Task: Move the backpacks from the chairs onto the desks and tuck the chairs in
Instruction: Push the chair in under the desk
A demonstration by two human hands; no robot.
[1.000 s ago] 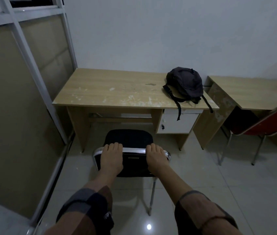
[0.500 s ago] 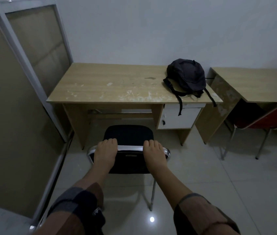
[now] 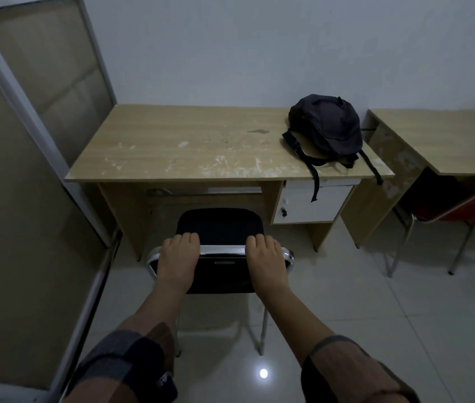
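Observation:
A black chair (image 3: pixel 221 225) with a chrome frame stands in front of the left wooden desk (image 3: pixel 172 149), its seat front at the desk's knee space. My left hand (image 3: pixel 177 258) grips the top of the backrest on the left, fingers curled over the chrome rail. My right hand (image 3: pixel 265 260) grips the same rail on the right. A dark backpack (image 3: pixel 328 126) lies on the right end of that desk, its straps hanging over the front edge.
A second wooden desk (image 3: pixel 457 141) stands at the right with a red chair (image 3: pixel 469 205) partly under it. A white drawer unit (image 3: pixel 312 205) hangs under the left desk. A framed partition wall (image 3: pixel 26 170) runs along the left. The floor is glossy tile.
The chair has moved forward toward the desk with both hands on its backrest, and my view has come closer to the desk.

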